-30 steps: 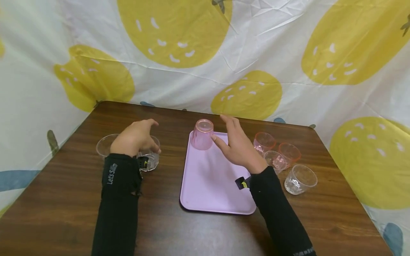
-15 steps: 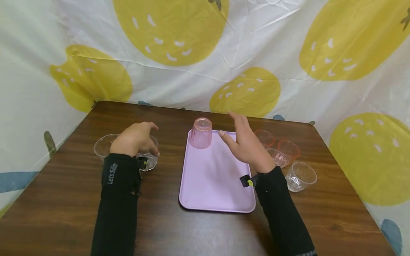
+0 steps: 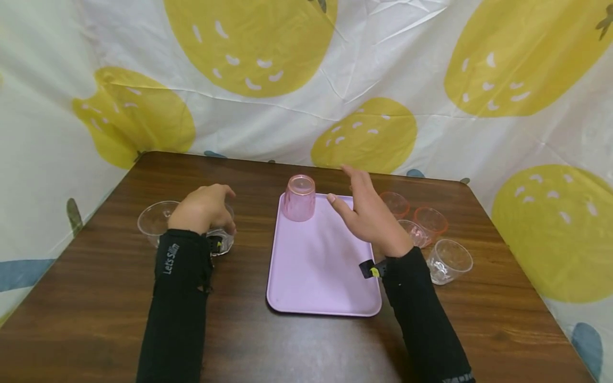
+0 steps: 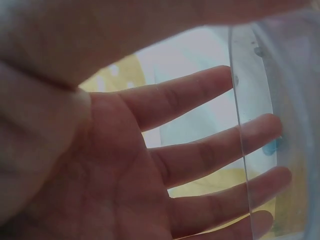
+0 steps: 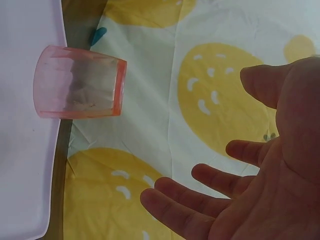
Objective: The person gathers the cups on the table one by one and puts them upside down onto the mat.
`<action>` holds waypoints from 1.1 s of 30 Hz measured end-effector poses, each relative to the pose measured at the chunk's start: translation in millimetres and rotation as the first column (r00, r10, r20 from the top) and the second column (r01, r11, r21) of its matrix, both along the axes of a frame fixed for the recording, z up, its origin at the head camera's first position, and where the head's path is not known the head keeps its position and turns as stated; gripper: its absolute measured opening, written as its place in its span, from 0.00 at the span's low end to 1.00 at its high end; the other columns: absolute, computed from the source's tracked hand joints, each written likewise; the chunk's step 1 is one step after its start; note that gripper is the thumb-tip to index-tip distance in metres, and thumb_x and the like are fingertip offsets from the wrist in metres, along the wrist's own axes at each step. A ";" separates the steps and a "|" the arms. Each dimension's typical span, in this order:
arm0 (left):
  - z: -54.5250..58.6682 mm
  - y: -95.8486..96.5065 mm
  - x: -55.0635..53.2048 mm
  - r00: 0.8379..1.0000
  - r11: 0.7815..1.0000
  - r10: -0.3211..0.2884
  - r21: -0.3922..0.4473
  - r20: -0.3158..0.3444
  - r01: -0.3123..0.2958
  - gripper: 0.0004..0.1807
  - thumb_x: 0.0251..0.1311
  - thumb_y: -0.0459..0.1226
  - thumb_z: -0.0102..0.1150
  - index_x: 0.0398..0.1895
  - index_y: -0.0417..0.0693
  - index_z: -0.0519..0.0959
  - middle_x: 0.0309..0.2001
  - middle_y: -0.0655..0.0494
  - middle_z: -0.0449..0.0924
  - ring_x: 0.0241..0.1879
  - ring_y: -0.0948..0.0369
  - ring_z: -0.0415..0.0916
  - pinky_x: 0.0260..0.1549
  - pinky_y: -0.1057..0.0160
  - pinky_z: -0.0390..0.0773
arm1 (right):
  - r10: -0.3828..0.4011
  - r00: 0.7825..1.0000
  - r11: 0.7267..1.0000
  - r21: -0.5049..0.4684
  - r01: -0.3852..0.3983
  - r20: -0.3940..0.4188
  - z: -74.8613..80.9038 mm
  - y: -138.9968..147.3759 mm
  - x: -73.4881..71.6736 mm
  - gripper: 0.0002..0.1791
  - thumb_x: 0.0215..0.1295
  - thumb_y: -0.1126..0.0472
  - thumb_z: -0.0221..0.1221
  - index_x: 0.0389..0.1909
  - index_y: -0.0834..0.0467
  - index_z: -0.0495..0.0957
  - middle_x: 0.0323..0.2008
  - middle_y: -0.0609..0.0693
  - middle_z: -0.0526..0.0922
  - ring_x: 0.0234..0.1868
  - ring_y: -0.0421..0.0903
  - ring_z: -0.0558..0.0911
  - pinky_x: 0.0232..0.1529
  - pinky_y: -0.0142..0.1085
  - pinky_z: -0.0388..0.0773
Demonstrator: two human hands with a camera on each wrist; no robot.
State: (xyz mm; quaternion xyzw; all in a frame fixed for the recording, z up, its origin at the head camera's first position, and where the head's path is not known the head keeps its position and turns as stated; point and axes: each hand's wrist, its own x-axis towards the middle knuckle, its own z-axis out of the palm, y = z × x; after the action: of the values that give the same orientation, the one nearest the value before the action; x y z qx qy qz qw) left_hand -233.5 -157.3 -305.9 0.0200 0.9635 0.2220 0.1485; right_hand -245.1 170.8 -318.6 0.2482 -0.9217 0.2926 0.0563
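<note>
My left hand (image 3: pixel 198 207) is over a clear cup (image 3: pixel 226 242) left of the tray. In the left wrist view the fingers (image 4: pixel 205 155) are straight and spread, some seen through the cup's clear wall, with the thumb on the opposite side. Whether they press on the cup is hard to tell. My right hand (image 3: pixel 371 215) hovers above the right side of the lilac tray (image 3: pixel 318 287), fingers apart and holding nothing. A pink cup (image 3: pixel 299 201) stands upside down at the tray's far left corner, away from the right hand.
Another clear cup (image 3: pixel 150 221) stands left of my left hand, partly covered by it. Right of the tray are orange-rimmed cups (image 3: pixel 433 221) and clear cups (image 3: pixel 450 260), close together. A patterned cloth (image 3: pixel 268 125) hangs behind the wooden table (image 3: pixel 249 340).
My right hand has drawn away to the right from the pink cup, which stays on the tray. The left hand's thumb and fingers have come slightly closer together around the clear cup.
</note>
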 end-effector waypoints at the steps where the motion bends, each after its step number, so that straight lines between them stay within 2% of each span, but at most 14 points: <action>1: 0.3 0.1 0.1 1.000 1.000 0.001 0.003 0.001 -0.001 0.45 0.50 0.36 0.76 0.73 0.44 0.65 0.64 0.35 0.73 0.56 0.41 0.73 0.52 0.41 0.76 | 0.002 1.000 1.000 -0.001 -0.002 0.002 0.2 0.0 0.3 0.41 0.77 0.43 0.50 0.80 0.57 0.44 0.76 0.60 0.52 0.70 0.56 0.67 0.69 0.53 0.68; 9: 1.2 0.0 -1.4 1.000 1.000 -0.002 0.005 -0.003 0.002 0.47 0.50 0.37 0.76 0.74 0.44 0.64 0.67 0.34 0.69 0.59 0.40 0.72 0.52 0.41 0.76 | 0.006 1.000 1.000 0.006 -0.006 0.018 1.3 -0.2 1.1 0.41 0.77 0.44 0.50 0.80 0.57 0.44 0.77 0.60 0.51 0.69 0.56 0.67 0.69 0.52 0.68; 12: 1.5 -0.4 -1.9 1.000 1.000 -0.005 0.011 -0.006 0.005 0.47 0.50 0.38 0.77 0.74 0.44 0.63 0.67 0.34 0.69 0.56 0.42 0.73 0.49 0.42 0.77 | 0.006 1.000 1.000 0.008 -0.006 0.020 1.2 0.0 0.5 0.41 0.77 0.44 0.50 0.80 0.57 0.44 0.77 0.61 0.52 0.69 0.56 0.68 0.69 0.52 0.68; 16: 3.0 0.3 -1.8 0.999 1.000 -0.013 0.019 -0.049 0.014 0.47 0.48 0.39 0.78 0.72 0.44 0.65 0.65 0.34 0.71 0.54 0.43 0.74 0.49 0.43 0.78 | 0.008 1.000 1.000 0.014 -0.009 0.024 1.3 0.2 -0.6 0.41 0.77 0.44 0.50 0.80 0.57 0.44 0.77 0.60 0.52 0.70 0.56 0.67 0.69 0.52 0.68; 23: 8.2 2.1 -0.1 0.988 0.998 -0.034 0.044 -0.151 0.041 0.47 0.47 0.39 0.80 0.71 0.45 0.67 0.63 0.37 0.73 0.56 0.42 0.75 0.54 0.40 0.76 | 0.003 1.000 1.000 0.030 -0.004 0.024 -0.2 -0.6 -1.5 0.41 0.77 0.43 0.50 0.80 0.57 0.44 0.77 0.60 0.51 0.73 0.55 0.65 0.71 0.52 0.67; 27: 12.1 4.8 1.3 0.971 0.994 -0.071 0.065 -0.228 0.088 0.43 0.46 0.39 0.80 0.68 0.46 0.71 0.61 0.38 0.75 0.57 0.42 0.74 0.56 0.40 0.76 | 0.012 0.999 0.999 0.029 -0.013 0.032 -1.6 -1.2 -2.3 0.41 0.77 0.44 0.50 0.80 0.58 0.45 0.77 0.60 0.51 0.76 0.55 0.61 0.74 0.52 0.63; 31: 15.5 8.0 3.1 0.942 0.983 -0.116 0.101 -0.316 0.155 0.38 0.47 0.40 0.80 0.63 0.46 0.75 0.61 0.40 0.77 0.58 0.44 0.74 0.57 0.42 0.76 | 0.016 0.998 0.999 0.032 -0.017 0.054 -3.7 -1.3 -3.2 0.41 0.77 0.44 0.50 0.80 0.57 0.44 0.78 0.60 0.50 0.77 0.55 0.59 0.75 0.52 0.62; 33: 16.7 9.2 4.1 0.925 0.973 -0.134 0.130 -0.355 0.190 0.36 0.46 0.41 0.80 0.61 0.47 0.76 0.60 0.42 0.79 0.57 0.46 0.75 0.56 0.44 0.76 | 0.016 0.999 0.999 0.028 -0.017 0.050 -4.9 -1.4 -3.7 0.41 0.77 0.44 0.50 0.80 0.57 0.45 0.78 0.60 0.51 0.76 0.56 0.61 0.73 0.52 0.63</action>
State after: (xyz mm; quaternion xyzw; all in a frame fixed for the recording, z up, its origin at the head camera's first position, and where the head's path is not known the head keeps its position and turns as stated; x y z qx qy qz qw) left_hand -229.4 -148.0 -289.3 0.1501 0.9483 0.2794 -0.0060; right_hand -248.9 169.4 -323.5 0.2492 -0.9249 0.2859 0.0273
